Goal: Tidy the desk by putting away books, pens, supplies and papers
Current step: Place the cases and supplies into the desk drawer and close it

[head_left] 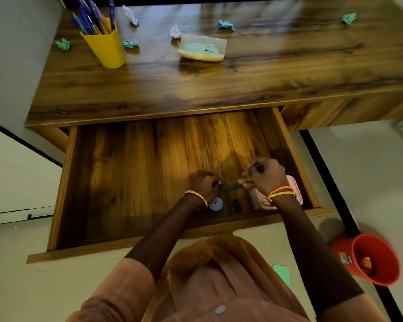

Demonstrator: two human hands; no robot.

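Brown wood makes up the desk (219,84) and its drawer (137,173), which is pulled out. Both hands are down in the drawer, near its front right corner. The left hand (204,185) and the right hand (263,175) each pinch one end of a small green stick (232,186), maybe a crayon or pen, so it lies flat between them, just over the drawer floor. Both hands are curled tight on it. Gold bangles sit on both wrists, and the right wrist has an orange band too.

Under the left wrist lies a small round blue lid (215,204) with a white label; the writing is too blurry to read. Next to it is a small dark thing (236,204). A pink box (297,191) sits partly hidden under the right wrist.

Up on the desk a yellow cup (106,48) holds many blue pens (91,17). A clear tub (204,48) holds something pale blue. Crumpled paper balls (226,25), green and white, lie scattered around. On the floor at the right a red bucket (377,259) has a small label, too tiny to read
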